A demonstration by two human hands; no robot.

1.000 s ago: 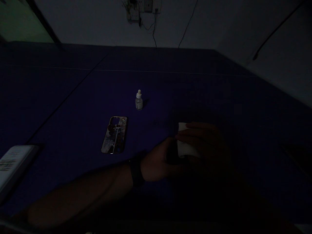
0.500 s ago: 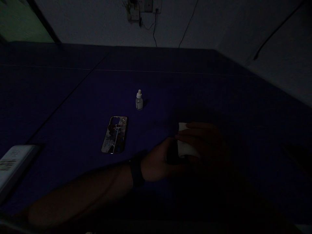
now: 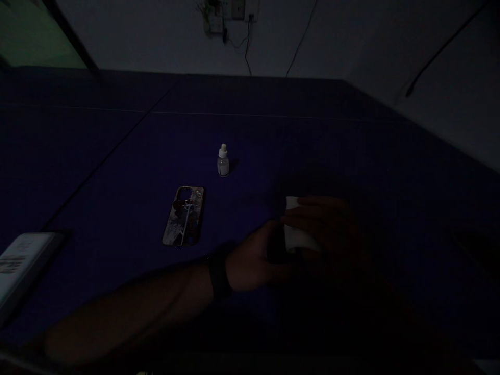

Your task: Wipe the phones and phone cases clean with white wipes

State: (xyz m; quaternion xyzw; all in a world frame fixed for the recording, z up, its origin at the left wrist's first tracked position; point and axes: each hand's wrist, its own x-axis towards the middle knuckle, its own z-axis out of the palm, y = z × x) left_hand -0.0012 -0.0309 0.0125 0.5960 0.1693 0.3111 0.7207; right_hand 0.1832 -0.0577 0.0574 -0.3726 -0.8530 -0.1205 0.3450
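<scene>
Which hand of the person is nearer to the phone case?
Left. In the picture, the left hand is to the right of the phone case and lower; the right hand is farther right.

V. dim overall, lower R near-black (detail lost), soft shadow R of bottle (image 3: pixel 223 164)

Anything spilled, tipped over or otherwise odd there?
Nothing stands out: the dropper bottle stands upright, the patterned phone case lies flat, and no spill shows. Deep shadow around the right hand and white cloth could hide damage, though.
</scene>
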